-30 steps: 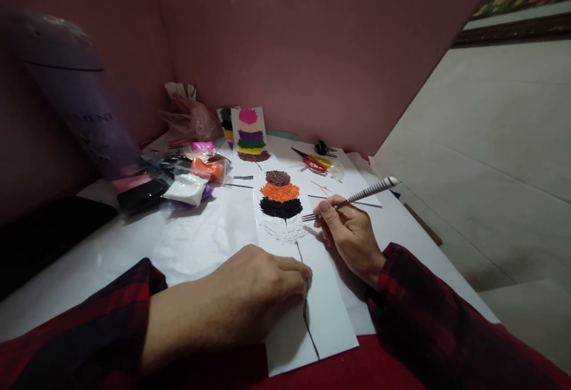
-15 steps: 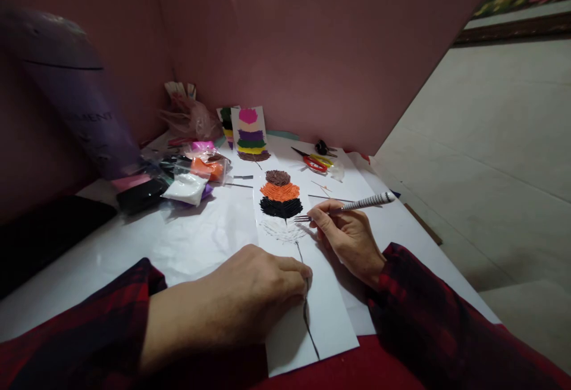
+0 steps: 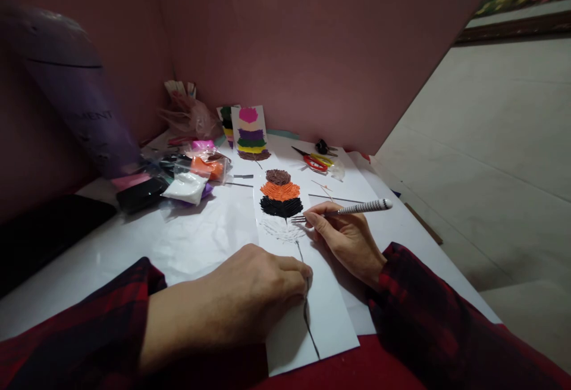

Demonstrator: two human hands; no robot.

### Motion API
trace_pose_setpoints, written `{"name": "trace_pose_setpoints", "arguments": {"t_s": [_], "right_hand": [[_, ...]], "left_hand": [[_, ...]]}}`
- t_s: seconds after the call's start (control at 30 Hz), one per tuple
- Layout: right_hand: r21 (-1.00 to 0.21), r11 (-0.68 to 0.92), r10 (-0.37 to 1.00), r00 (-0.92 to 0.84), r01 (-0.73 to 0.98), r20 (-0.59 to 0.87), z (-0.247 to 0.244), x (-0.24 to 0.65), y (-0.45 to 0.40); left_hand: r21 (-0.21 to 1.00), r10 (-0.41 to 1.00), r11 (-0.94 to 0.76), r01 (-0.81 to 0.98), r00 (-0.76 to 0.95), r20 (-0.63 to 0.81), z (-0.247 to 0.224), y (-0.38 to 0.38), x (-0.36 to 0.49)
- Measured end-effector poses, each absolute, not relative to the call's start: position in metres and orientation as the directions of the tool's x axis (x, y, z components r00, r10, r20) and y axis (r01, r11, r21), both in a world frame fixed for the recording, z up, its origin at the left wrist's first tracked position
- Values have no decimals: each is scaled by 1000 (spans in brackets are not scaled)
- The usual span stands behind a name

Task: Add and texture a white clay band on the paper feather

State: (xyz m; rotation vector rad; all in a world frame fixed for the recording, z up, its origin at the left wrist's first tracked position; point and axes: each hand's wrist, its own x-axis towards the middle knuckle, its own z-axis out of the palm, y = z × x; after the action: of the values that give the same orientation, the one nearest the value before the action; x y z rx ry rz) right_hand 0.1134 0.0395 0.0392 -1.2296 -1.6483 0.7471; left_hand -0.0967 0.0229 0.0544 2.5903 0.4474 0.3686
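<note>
A long white card [image 3: 330, 318] carries a feather shape in textured, clay-like bands: brown [image 3: 278, 177], orange [image 3: 279, 191], black [image 3: 281, 206] and white [image 3: 283, 229]. A thin dark stem line [image 3: 306, 313] runs down from it. My left hand [image 3: 263, 283] rests on the card's lower part, fingers bent together and pressing it down beside the stem; its thumb is hidden. In my right hand [image 3: 341, 232] is a fork [image 3: 363, 207] with a white, dark-patterned handle. Its tines lie over the upper right of the white band, pointing left.
Bags of coloured clay [image 3: 185, 188] are heaped at the left, before a tall purple package [image 3: 80, 98]. A finished-looking feather card [image 3: 252, 134] leans at the back. Red-handled scissors [image 3: 314, 163] and keys [image 3: 325, 147] lie at the back right, near orange scraps [image 3: 323, 188].
My right hand has shifted slightly left with the fork, whose handle has dipped and tilts less. My left hand and the card have stayed put.
</note>
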Motion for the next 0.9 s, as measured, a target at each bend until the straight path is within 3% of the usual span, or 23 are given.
{"name": "trace_pose_setpoints", "arguments": {"t_s": [0.27,0.7,0.9], "right_hand": [[-910,216,976,-69,353,205,44,110,38],[-903,265,964,-84,340,251,44,110,36],[-936,195,980,-99,293,174,45,108,35]], "left_hand": [[503,367,-831,238,914,173,52,24,-97],[516,378,-819,251,912,157,52,23,-98],[522,377,-814,255,915,142,54,23,-98]]}}
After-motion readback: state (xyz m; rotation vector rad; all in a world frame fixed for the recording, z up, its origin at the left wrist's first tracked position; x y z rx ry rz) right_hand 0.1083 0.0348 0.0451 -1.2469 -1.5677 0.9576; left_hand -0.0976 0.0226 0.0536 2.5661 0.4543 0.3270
